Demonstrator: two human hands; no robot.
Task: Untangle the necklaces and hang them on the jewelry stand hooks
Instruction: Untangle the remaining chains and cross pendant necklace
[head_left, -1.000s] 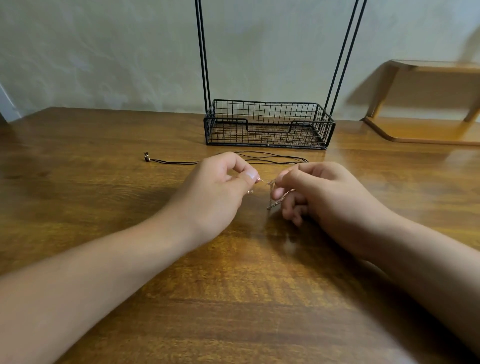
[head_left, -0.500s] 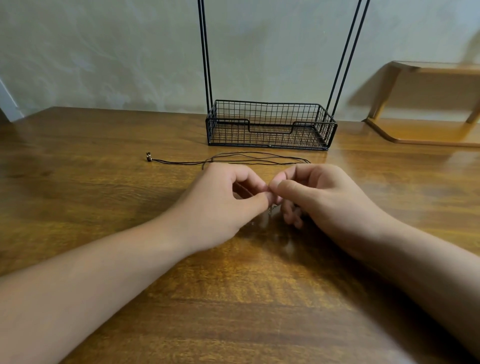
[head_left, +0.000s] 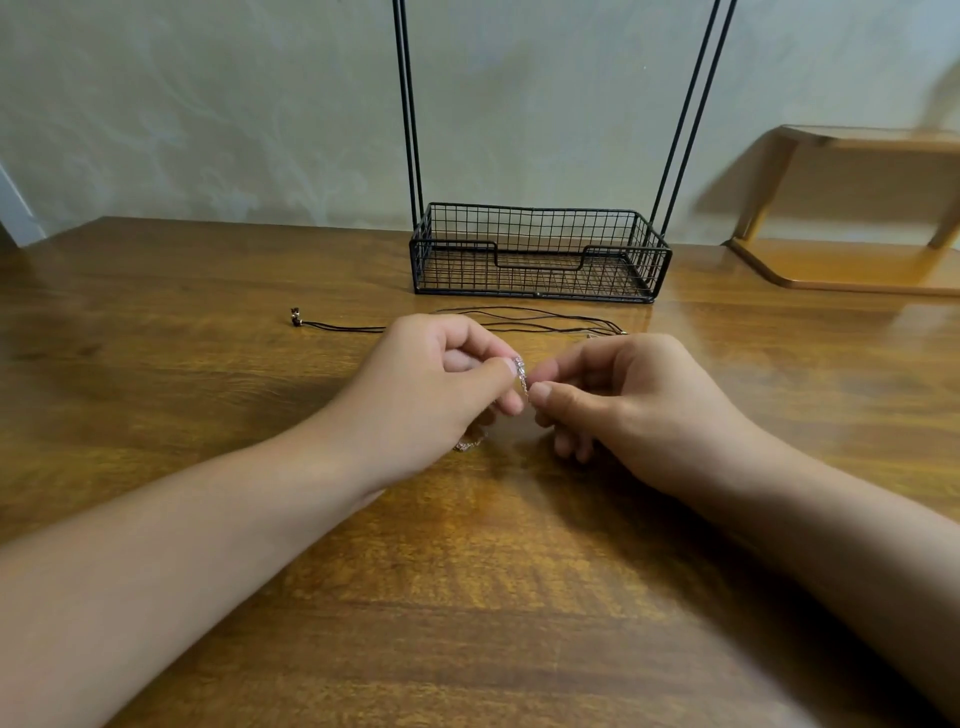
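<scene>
On a wooden table (head_left: 208, 364), a black cord necklace (head_left: 337, 326) lies stretched out near the wire jewelry stand (head_left: 535, 254) at the far side. Nearer, the left hand (head_left: 426, 395) and right hand (head_left: 623, 400), fingers curled, pinch a pale chain necklace (head_left: 521, 375) between thumb and fingertips just above the tabletop.

The jewelry stand (head_left: 537, 254) sits on the table (head_left: 156, 364) against the wall. Just before it lies the cord necklace (head_left: 519, 319), stretching leftward past the stand's left edge. Nearer than the cord, the left hand (head_left: 426, 395) and right hand (head_left: 623, 400) meet, the chain necklace (head_left: 521, 374) between them. A wooden shelf (head_left: 852, 260) stands right of the stand.
</scene>
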